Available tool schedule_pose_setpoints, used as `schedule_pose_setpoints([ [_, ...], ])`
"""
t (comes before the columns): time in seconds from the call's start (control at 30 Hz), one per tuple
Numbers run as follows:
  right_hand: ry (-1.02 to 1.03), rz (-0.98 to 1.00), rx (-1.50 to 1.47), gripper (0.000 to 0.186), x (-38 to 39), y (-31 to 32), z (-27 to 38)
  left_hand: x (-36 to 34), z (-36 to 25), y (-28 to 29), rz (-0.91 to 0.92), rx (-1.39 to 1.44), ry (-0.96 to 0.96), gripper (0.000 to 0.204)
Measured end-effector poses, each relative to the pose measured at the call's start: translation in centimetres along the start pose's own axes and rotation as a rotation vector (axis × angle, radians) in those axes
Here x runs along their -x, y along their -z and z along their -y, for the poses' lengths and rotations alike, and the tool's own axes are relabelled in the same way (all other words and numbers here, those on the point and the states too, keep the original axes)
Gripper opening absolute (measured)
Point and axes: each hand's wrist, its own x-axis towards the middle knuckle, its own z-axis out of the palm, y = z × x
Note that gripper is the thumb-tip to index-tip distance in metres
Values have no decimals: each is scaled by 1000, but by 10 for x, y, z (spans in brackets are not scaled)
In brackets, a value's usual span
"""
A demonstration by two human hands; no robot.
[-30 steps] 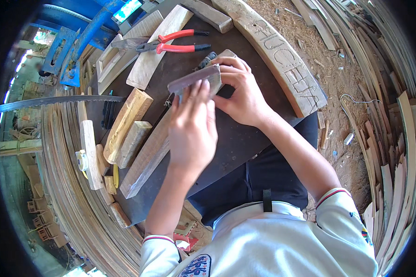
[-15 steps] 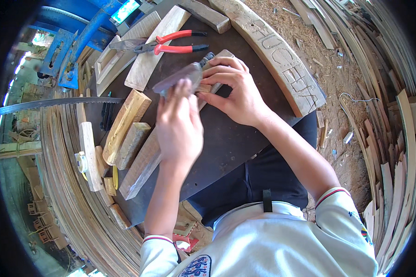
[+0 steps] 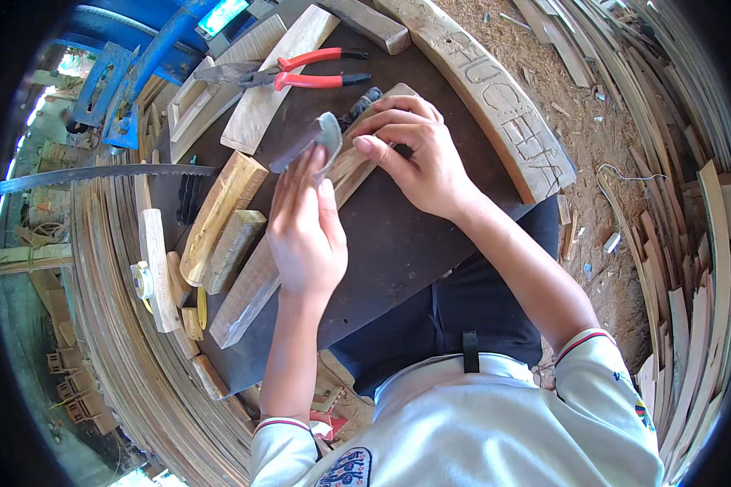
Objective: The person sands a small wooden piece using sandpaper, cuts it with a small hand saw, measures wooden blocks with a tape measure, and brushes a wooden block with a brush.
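Observation:
My left hand (image 3: 309, 235) is closed on a bent sheet of sandpaper (image 3: 330, 138), greyish purple with a pale curled edge, lifted just left of the wood. My right hand (image 3: 410, 146) presses with curled fingers on a piece of wood (image 3: 351, 166), which rests along the long wooden bar (image 3: 248, 296) running diagonally across the dark table. How far that piece reaches under my fingers is hidden. Close by the fingertips lies a dark, bunched object (image 3: 359, 105) that I cannot name.
Red-handled pliers (image 3: 321, 79) lie on a pale board (image 3: 280, 81) beyond my hands. A saw blade (image 3: 105, 178) juts in from the left. Several wood blocks (image 3: 223, 219) and a tape measure (image 3: 142, 280) sit at left; a thick carved plank (image 3: 495, 97) borders the right.
My left hand with the sandpaper has come slightly down and away from the wood, and the sheet now shows its curled edge. My right thumb has lifted a little.

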Motion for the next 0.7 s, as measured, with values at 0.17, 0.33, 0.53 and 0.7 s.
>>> schedule_pose_setpoints([
  [0.17,-49,-35,-11,24,6,-4,-1,7,-23,-12,27,-60,-146,40],
  [0.33,-100,-52,-32,26,6,-5,4,0,-13,-12,101,-220,-52,39],
  [0.53,-116,-116,-20,30,4,-5,3,15,-27,-14,60,-229,-123,43],
  [0.7,-111,-110,-57,27,2,-5,4,23,-33,-8,120,-217,-212,42],
])
